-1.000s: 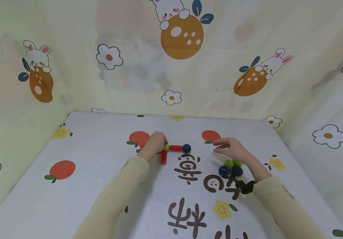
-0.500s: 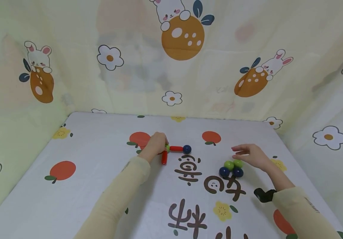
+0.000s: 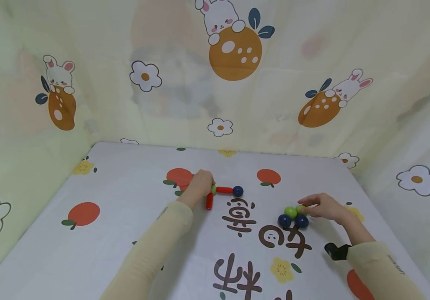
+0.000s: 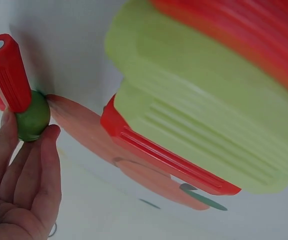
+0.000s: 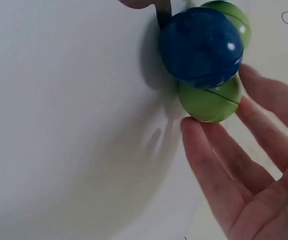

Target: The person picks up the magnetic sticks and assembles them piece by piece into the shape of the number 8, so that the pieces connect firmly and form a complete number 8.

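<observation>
In the left wrist view, my left hand [image 3: 201,183] pinches a green ball [image 4: 34,117] between thumb and fingers. A red rod [image 4: 9,72] is joined to that ball. Seen from the head, one red rod [image 3: 224,190] runs right to a dark blue ball [image 3: 238,191], and another red rod [image 3: 209,201] points toward the front. My right hand [image 3: 323,207] has its thumb and fingertips around a green ball [image 5: 211,102] in a small cluster. A blue ball [image 5: 201,47] covers part of it in the right wrist view.
Beside the right hand's ball are another green ball [image 3: 290,213] and two dark blue balls, one at the left [image 3: 284,221]. Light green [image 4: 199,110] and red ridged pieces loom close to the left wrist camera. A printed cloth [image 3: 125,221] covers the table; patterned curtains surround it.
My right hand first drew back to the right, then came down to the ball cluster and took a green ball between its fingers. The left hand stays at its green ball.
</observation>
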Available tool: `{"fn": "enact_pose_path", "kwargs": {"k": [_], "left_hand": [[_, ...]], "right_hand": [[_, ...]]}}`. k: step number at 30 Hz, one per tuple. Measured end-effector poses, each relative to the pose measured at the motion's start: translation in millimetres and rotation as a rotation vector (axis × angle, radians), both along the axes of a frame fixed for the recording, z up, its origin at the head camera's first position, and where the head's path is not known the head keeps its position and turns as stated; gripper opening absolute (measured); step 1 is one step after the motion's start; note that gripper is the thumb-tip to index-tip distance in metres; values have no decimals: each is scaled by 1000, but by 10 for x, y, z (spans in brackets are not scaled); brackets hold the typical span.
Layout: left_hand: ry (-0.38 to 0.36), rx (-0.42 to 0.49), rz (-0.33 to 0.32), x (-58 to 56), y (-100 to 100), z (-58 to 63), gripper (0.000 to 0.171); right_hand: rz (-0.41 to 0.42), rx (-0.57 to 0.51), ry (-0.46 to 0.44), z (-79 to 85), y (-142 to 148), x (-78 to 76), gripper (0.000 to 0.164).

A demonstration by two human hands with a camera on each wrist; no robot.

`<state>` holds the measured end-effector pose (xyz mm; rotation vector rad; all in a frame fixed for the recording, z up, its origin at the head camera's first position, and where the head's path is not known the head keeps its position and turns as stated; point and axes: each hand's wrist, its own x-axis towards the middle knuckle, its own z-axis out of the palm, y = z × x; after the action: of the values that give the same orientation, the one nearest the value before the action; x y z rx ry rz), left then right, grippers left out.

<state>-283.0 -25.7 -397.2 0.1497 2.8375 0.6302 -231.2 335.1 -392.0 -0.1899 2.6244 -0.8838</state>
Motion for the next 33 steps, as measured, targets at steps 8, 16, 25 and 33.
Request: {"fn": "enact_pose_path", "kwargs": {"k": [8,16,25,33], "left_hand": [[4,-15,0,15,6,18,27],[-8,-21,-4,-2,4,7,27],[-7,2,-9,12,16,47,27],[-17,12,6,20,13,42,28]], "right_hand": [[-58,7,-24,-51,-10,-37,42],[-83,30,27,-78,-104,-194,42],[-51,27,91,-108,-382,-411,37],[-17,-10,103,-130,-682,-478,35]]}}
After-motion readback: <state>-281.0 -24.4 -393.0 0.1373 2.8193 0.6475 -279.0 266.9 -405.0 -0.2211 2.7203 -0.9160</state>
